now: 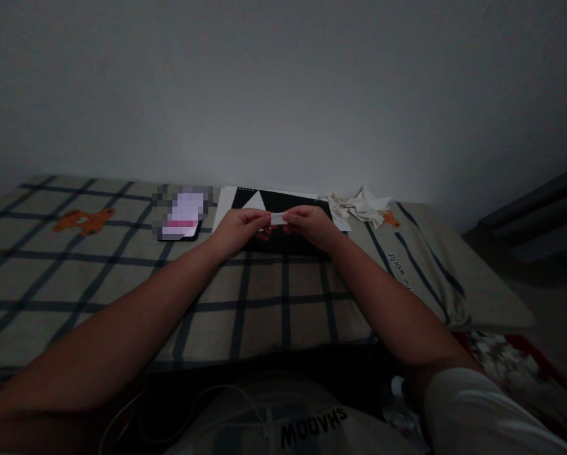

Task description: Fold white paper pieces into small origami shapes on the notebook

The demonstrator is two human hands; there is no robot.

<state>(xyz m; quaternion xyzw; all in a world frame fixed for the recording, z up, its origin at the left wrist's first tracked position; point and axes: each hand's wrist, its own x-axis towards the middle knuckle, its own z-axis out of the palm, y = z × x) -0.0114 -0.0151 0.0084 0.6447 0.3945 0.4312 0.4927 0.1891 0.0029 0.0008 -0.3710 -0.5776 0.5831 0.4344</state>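
Both my hands meet over a black board near the far edge of the bed. My left hand and my right hand each pinch one end of a small white piece of paper held between them, fingers closed on it. A white triangular paper shape lies on the black board just behind my left hand.
A checked bedcover with orange bear prints covers the surface. A phone with a lit screen lies left of the board. A heap of crumpled white paper scraps sits to the right. A pale wall rises behind.
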